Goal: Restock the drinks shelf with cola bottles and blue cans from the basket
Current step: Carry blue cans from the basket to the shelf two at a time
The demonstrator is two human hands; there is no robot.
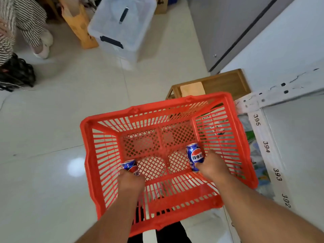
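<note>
A red plastic basket (pixel 98 155) stands on the floor below me. Both my hands are inside it. My left hand (pixel 130 182) grips a blue can (pixel 130 166) near the basket's left wall. My right hand (pixel 213 165) grips a second blue can (pixel 194 154), held upright near the right wall. The rest of the basket's mesh bottom shows nothing else; no cola bottle is visible. A white shelf edge (pixel 268 149) with number labels runs along the right of the basket.
A wooden stool (pixel 226 83) stands just behind the basket. Further back are a clear lidded storage box (pixel 122 27) and a yellow paper bag (pixel 78 27). A person in striped trousers (pixel 29 20) stands at far left beside a black bag (pixel 17 72).
</note>
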